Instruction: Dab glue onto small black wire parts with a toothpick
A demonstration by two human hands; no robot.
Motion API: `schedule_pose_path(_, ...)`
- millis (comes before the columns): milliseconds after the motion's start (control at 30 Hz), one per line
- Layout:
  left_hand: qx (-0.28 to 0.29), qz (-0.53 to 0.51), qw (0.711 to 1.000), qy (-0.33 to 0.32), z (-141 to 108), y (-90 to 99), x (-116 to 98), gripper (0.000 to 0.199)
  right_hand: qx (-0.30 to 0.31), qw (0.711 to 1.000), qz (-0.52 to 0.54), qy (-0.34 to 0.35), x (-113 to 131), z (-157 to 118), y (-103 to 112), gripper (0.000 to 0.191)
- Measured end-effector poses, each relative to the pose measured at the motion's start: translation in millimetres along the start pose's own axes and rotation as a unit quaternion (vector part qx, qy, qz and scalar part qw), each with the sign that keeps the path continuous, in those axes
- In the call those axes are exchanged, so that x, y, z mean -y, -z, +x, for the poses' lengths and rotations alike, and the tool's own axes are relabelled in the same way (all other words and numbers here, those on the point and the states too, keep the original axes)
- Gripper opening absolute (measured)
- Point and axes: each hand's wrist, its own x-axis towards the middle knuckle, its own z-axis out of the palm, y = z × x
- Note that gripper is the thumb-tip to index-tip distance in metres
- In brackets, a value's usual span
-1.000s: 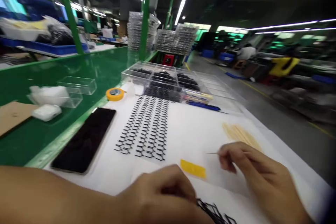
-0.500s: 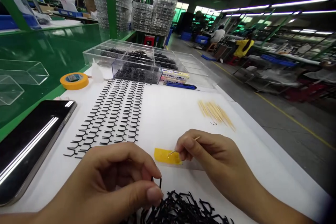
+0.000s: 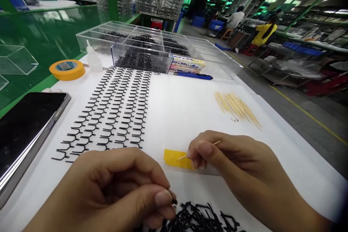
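Between the thumb and fingers of my left hand (image 3: 119,192) is a small black bent clip (image 3: 174,200), mostly hidden by the fingertips. My right hand (image 3: 228,163) pinches a wooden toothpick (image 3: 182,158), its tip at a strip of yellow tape (image 3: 174,158) on the white work surface. A loose heap of black clips (image 3: 199,217) lies below and beside my left hand. Beyond that hand, Y-shaped black clips (image 3: 110,127) are laid out in several long columns. A bundle of toothpicks (image 3: 236,107) rests at the right.
A black phone (image 3: 32,127) and a yellow tape roll (image 3: 67,70) lie at the left. A white squeeze bottle (image 3: 94,58) stands by a clear compartment tray (image 3: 89,41) of black parts. Small boxes (image 3: 187,65) and a blue cutter (image 3: 193,75) sit at the back.
The clip in my left hand stood up between the fingertips and is now turned and mostly covered by them. My view has shifted, while the toothpick tip stays at the yellow tape.
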Motion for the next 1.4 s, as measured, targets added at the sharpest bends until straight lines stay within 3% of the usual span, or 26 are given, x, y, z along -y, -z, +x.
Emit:
schedule_pose_path(167, 0.026, -0.04, 0.994, 0.1, 5.1, 0.9, -5.4, 0.014, -0.025, 1.0, -0.008, -0.001, 2.8, -1.2, 2.7, 0.032)
schedule_pose_path(267, 0.043, -0.038, 0.993, 0.107, 7.3, 1.3, -5.8, 0.013, -0.047, 0.999, -0.005, -0.011, 5.3, -1.0, 0.6, 0.036)
schedule_pose_path(467, 0.051, -0.034, 0.991, 0.121, 10.6, 0.4, -5.0, 0.01, -0.025, 0.998, 0.049, 0.001, 3.0, -4.4, -10.8, 0.036)
schedule_pose_path(767, 0.024, 0.008, 0.995, 0.101, 4.9, -2.3, -3.8, 0.012, 0.007, 0.984, 0.136, 0.112, -2.3, -17.3, -10.6, 0.023)
schedule_pose_path(933, 0.008, 0.059, 0.997, 0.045, 0.7, -5.9, -2.8, 0.012, 0.009, 0.985, 0.131, 0.112, -2.1, -14.6, -10.6, 0.022)
schedule_pose_path(1400, 0.015, 0.069, 0.996, 0.045, 0.0, -6.1, -3.1, 0.013, 0.009, 0.984, 0.136, 0.114, -6.3, -15.3, -13.4, 0.022)
